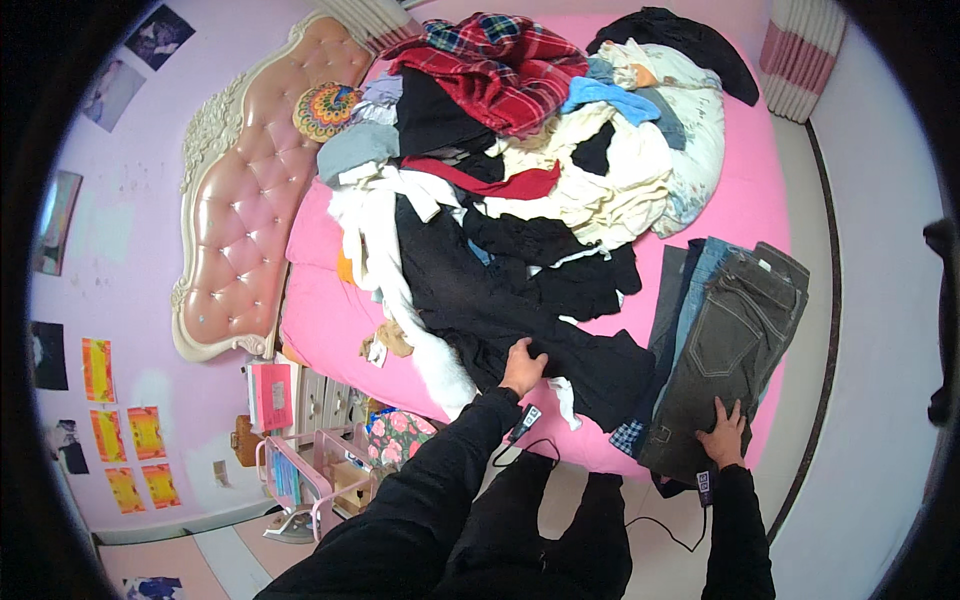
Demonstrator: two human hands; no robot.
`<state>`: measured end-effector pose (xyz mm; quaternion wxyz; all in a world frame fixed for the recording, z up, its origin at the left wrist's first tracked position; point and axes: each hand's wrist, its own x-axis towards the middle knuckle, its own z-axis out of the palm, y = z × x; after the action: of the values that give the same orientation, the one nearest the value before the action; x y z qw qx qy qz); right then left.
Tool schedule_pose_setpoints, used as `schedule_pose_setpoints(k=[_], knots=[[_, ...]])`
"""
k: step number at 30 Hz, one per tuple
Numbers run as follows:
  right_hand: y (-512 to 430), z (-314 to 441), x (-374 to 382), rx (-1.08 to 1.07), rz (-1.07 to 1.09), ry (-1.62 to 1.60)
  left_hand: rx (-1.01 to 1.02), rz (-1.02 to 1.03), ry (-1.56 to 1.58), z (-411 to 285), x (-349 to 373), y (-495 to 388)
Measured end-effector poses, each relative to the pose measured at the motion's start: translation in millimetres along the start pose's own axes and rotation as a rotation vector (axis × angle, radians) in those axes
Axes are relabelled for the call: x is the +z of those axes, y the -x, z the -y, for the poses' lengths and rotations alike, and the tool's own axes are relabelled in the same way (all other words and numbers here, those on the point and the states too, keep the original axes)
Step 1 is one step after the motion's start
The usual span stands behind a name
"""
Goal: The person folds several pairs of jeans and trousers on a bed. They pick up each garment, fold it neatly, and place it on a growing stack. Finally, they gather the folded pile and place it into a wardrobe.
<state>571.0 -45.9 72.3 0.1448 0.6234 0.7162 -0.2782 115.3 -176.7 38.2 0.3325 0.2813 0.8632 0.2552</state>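
Note:
My left hand point(523, 367) rests on a black garment point(517, 315) spread across the near part of the bed. Its thumb and index finger show, but whether cloth is pinched under the other fingers is hidden. With fingers spread, my right hand point(725, 433) lies on the lower end of folded dark grey-brown trousers point(739, 322) at the bed's right side. Those trousers top a stack, with blue jeans point(694, 281) and a grey garment point(667, 292) showing at its left edge. Between the hands, a white cloth strip point(564, 401) pokes out from under the black garment.
A heap holds a red plaid blanket point(517, 75), cream cloth point(630, 165), a red strip point(502, 180) and a white fluffy garment point(390, 232). Behind it stands a tufted headboard point(255, 195). A pink-framed cart point(322, 480) and a clothes iron point(292, 525) are at lower left.

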Motion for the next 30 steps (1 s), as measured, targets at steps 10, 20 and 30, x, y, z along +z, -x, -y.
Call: schedule_pose_setpoints(k=[10,20,30], knots=[[-29,184,29,-0.385,-0.071,0.057,0.409,-0.297,0.161,-21,-148,-176],[-27,191,43,-0.202,-0.080,-0.101,0.694,-0.460,-0.532,-118,-276,-391],[-49,170,56,-0.261,-0.023,-0.224,0.585,-0.604,-1.008,-147,-340,-442]])
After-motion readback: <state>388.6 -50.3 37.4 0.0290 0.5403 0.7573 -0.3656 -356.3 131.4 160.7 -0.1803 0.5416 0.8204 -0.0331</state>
